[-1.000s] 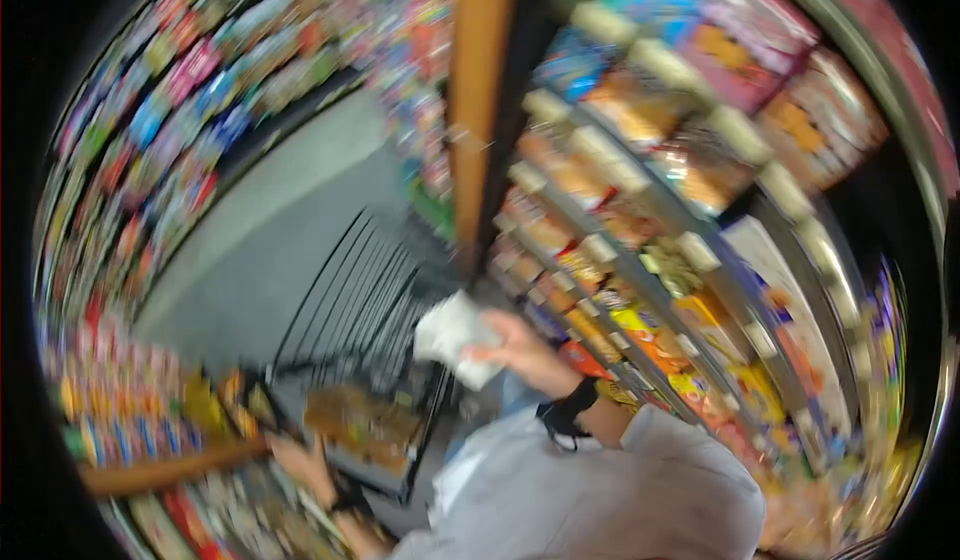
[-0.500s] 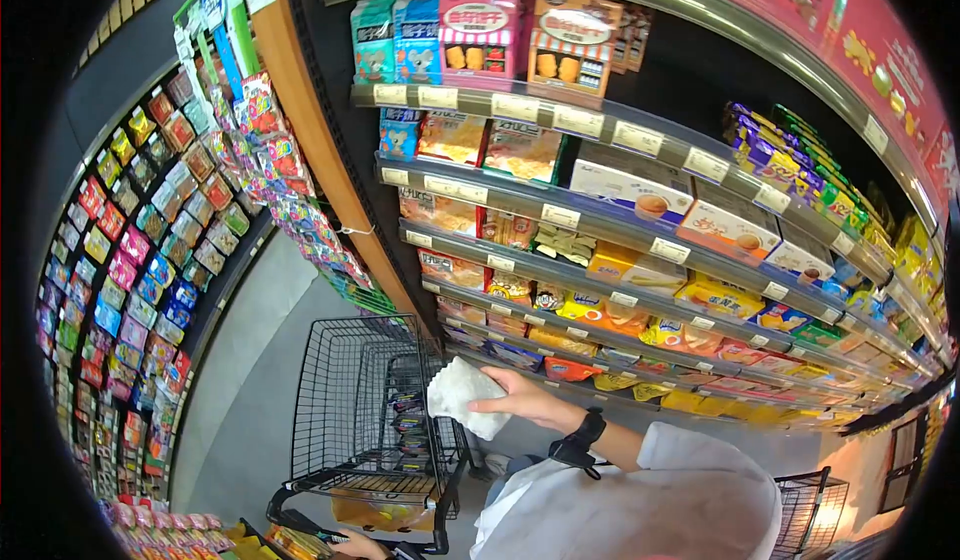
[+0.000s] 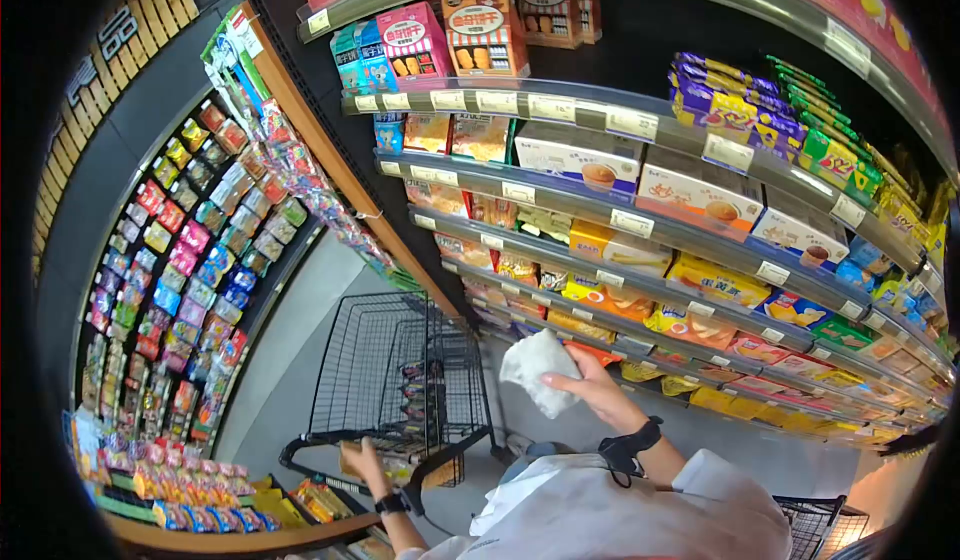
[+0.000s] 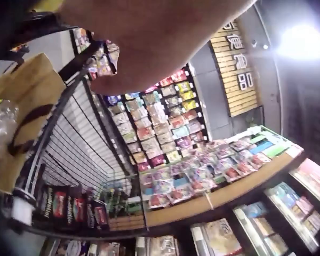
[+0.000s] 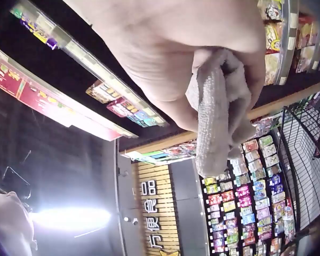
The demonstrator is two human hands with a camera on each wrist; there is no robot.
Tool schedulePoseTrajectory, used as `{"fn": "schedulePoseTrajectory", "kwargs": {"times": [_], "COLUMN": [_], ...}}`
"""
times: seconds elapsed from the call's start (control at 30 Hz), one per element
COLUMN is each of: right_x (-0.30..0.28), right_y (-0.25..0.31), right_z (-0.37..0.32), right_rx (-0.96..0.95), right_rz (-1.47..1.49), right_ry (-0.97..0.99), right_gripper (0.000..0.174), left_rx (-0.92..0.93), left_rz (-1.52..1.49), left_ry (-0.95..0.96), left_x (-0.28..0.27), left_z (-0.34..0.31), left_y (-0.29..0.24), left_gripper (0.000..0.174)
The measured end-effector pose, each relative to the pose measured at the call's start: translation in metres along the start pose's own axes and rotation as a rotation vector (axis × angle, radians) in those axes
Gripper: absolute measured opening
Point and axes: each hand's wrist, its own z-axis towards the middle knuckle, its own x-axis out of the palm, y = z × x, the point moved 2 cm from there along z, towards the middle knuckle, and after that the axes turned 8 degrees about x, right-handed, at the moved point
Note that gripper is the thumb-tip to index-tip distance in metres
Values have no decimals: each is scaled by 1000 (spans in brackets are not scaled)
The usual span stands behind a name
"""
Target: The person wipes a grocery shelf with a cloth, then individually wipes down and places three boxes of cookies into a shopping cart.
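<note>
Our right grip (image 3: 594, 388) is clamped on a folded white cloth (image 3: 538, 370), nubby and wavy along its edges, held between the shopping cart (image 3: 345, 365) and the snack shelves (image 3: 590, 115), while we cannot tell whether our left grip (image 3: 366, 466), near the cart handle (image 3: 325, 440), is closed.

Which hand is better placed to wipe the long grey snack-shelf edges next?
Probably the right hand: it grips the rough white fabric cloth and is nearer the long grey snack-shelf edges. The left hand is beside the black wire shopping cart, farther from those edges.
</note>
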Motion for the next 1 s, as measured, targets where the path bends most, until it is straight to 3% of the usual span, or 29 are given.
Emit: {"fn": "schedulePoseTrajectory", "kwargs": {"times": [0.03, 0.07, 0.1, 0.13, 0.2, 0.27, 0.43, 0.5, 0.53, 0.57, 0.6, 0.63, 0.7, 0.8, 0.87, 0.9, 1.0], "right_x": [-10, -18, -27, -38, -53, -67, -91, -100, -105, -107, -108, -109, -109, -108, -106, -106, -104], "right_y": [1, 0, -4, -8, -8, -9, 7, 14, 19, 23, 26, 29, 33, 44, 53, 54, 56], "right_z": [-11, -24, -35, -45, -65, -80, -113, -125, -129, -133, -137, -139, -137, -128, -117, -110, -90], "right_rx": [-8, -17, -20, -33, -69, -89, -197, -202, -209, -214, -255, -295, -326, -379, -400, -408, -421], "right_rz": [23, 66, 77, 60, 76, 107, 119, 110, 94, 94, 114, 132, 127, 128, 134, 132, 115], "right_ry": [-20, -50, -39, -76, -91, -116, -285, -310, -335, -340, -359, -379, -409, -449, -455, -460, -450], "right_gripper": [60, 59, 59, 58, 59, 58, 61, 62, 63, 63, 61, 60, 56, 54, 54, 54, 56], "left_rx": [-48, -96, -50, 144, 241, 484, 840, 973, 994, 1129, 1143, 1248, 1275, 1337, 1380, 1383, 1272], "left_rz": [-356, -252, -346, -427, -505, -474, -619, -657, -715, -598, -538, -502, -479, -489, -455, -465, -591], "left_ry": [55, 162, 154, 134, 250, 273, 299, 241, 239, 106, 82, -27, -30, -127, -305, -307, -80], "left_x": [21, 25, 36, 56, 68, 84, 106, 119, 129, 133, 140, 146, 156, 181, 204, 211, 228], "left_z": [3, -3, -11, -6, -14, -15, -17, -9, 0, 7, 15, 19, 27, 46, 59, 61, 58], "left_y": [-11, -69, -115, -127, -218, -296, -487, -549, -575, -605, -630, -653, -690, -724, -732, -734, -732], "left_gripper": [70, 70, 67, 64, 61, 47, 26, 24, 30, 38, 49, 59, 73, 74, 69, 69, 72]}}
